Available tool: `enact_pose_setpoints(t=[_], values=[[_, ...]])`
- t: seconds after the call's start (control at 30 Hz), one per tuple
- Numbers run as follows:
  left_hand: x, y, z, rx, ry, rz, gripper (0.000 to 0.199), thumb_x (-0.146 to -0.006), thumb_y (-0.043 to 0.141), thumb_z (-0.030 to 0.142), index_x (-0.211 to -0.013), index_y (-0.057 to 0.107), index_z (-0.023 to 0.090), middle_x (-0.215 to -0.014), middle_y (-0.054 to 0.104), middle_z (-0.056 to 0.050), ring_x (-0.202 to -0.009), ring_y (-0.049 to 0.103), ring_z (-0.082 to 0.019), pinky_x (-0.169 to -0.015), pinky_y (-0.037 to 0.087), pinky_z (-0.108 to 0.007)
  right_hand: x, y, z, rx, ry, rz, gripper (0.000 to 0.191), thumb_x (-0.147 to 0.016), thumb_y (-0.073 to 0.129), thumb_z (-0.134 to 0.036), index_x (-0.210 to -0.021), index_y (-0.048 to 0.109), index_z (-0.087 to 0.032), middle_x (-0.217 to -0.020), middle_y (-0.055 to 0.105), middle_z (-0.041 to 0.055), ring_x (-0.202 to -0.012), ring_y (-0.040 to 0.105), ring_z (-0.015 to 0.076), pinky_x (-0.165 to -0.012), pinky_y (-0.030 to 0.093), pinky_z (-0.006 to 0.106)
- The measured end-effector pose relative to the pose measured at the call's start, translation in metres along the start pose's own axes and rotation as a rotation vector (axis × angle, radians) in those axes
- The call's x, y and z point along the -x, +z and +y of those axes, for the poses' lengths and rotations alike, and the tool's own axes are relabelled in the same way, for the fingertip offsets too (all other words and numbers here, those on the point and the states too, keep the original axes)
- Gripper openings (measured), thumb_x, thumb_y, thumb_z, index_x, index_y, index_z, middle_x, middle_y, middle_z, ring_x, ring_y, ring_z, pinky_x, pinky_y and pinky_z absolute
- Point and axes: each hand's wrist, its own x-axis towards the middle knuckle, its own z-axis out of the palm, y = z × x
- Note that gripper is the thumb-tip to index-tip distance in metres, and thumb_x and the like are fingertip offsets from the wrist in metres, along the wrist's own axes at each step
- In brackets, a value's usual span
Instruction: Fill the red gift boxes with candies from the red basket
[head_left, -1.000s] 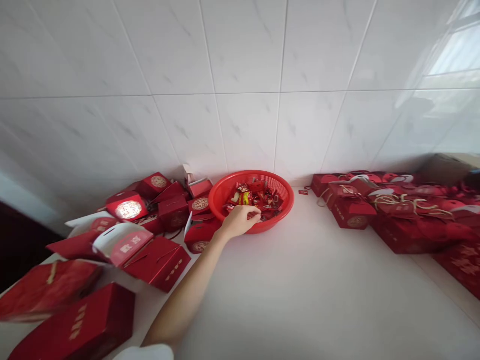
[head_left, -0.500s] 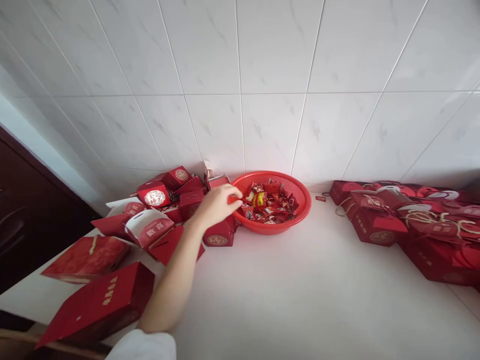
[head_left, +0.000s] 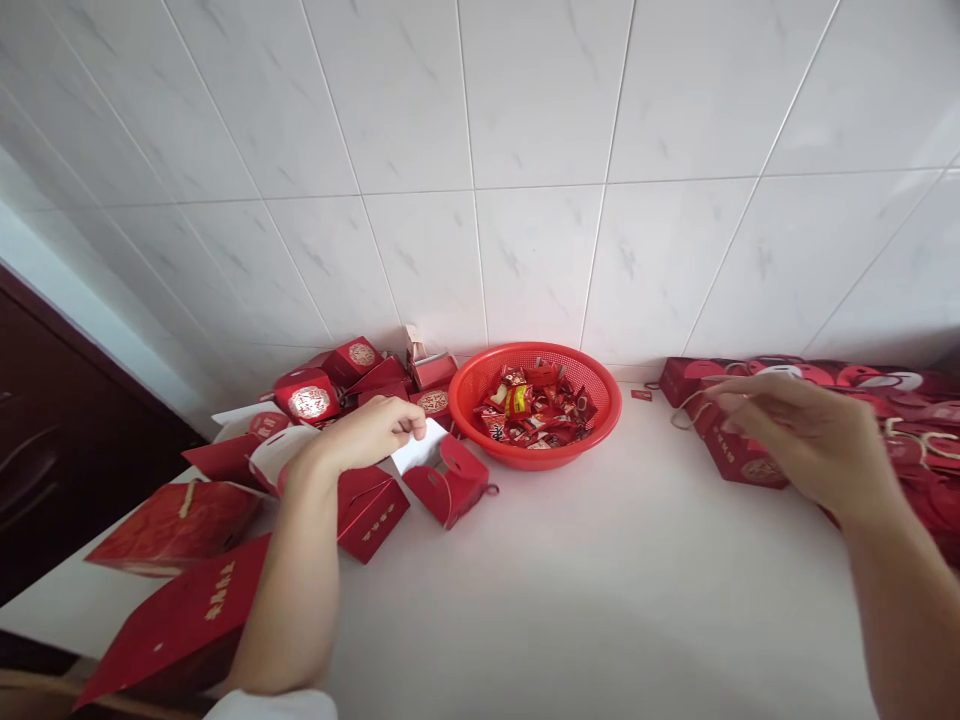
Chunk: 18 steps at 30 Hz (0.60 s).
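Observation:
My left hand (head_left: 379,432) is closed in a pinch on the white inner flap of a small red gift box (head_left: 454,485). That box is tilted, its top open and its curved flaps raised, just in front of the red plastic basket (head_left: 536,460). Inside the basket lie many wrapped candies (head_left: 540,405). My right hand (head_left: 806,440) hovers at the right, in front of red boxes with cord handles (head_left: 739,455). Its fingers point left, loosely curved and slightly apart from the thumb, and I see nothing held in them.
Several red boxes (head_left: 307,395) are heaped at the left, some with raised flaps. A larger red box (head_left: 180,620) lies at the near left edge. A small red packet (head_left: 641,395) rests on the white tabletop (head_left: 585,580) beside the basket. A tiled wall (head_left: 540,260) stands behind.
My left hand has drawn back from the basket's left rim, leftward and nearer, bringing the small gift box forward with its flap open. My right hand has come into view from the right.

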Motion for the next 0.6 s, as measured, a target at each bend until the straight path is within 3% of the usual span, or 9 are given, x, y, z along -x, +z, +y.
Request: enact_pose_setpoints(t=[0.07,0.2,0.33,0.47,0.6], values=[[0.002,0.001,0.022,-0.135,0.050,-0.207,0.021,-0.081,0.056,0.019,-0.080,0.076,0.023,-0.074,0.074,0.000,-0.066,0.065,-0.019,-0.059,0.045,-0.027,0.003,0.021,-0.020,-0.050,-0.116,-0.247,0.033,-0.088,0.065,-0.052,-0.089,0.073,-0.020,-0.082,0.074,0.0075,-0.067,0.068,0.0189,-0.059,0.053,0.030],[0.001,0.025,0.064,-0.190,0.233,-0.247,0.036,-0.088,0.045,0.008,-0.096,0.077,0.022,-0.103,0.078,-0.002,-0.096,0.070,-0.020,-0.082,0.049,-0.027,0.015,0.067,-0.050,-0.147,-0.344,-0.619,0.024,-0.099,0.053,-0.034,-0.091,0.070,-0.018,-0.076,0.069,0.0028,-0.062,0.058,0.0125,-0.058,0.045,0.025],[-0.008,0.060,0.086,-0.143,0.412,-0.325,0.041,-0.082,0.044,-0.003,-0.094,0.077,0.019,-0.102,0.077,-0.003,-0.094,0.071,-0.018,-0.081,0.049,-0.025,0.027,0.104,-0.062,-0.056,-0.514,-0.955,0.014,-0.098,0.058,-0.025,-0.096,0.070,-0.018,-0.069,0.058,-0.0026,-0.055,0.043,0.0097,-0.055,0.033,0.025],[-0.014,0.083,0.091,-0.169,0.485,-0.297,0.041,-0.081,0.044,-0.004,-0.092,0.076,0.019,-0.099,0.075,-0.003,-0.091,0.070,-0.018,-0.077,0.049,-0.026,0.032,0.114,-0.057,0.157,-0.475,-1.102,0.022,-0.096,0.063,-0.027,-0.077,0.064,-0.017,-0.067,0.054,-0.0026,-0.055,0.039,0.0099,-0.054,0.025,0.026],[-0.011,0.094,0.093,-0.265,0.398,-0.238,0.024,-0.090,0.053,0.020,-0.097,0.076,0.021,-0.095,0.072,-0.005,-0.086,0.069,-0.022,-0.069,0.049,-0.029,0.029,0.105,-0.046,0.194,-0.296,-1.105,0.018,-0.096,0.061,-0.028,-0.081,0.062,-0.017,-0.063,0.056,-0.0028,-0.054,0.045,0.0115,-0.055,0.028,0.026]])
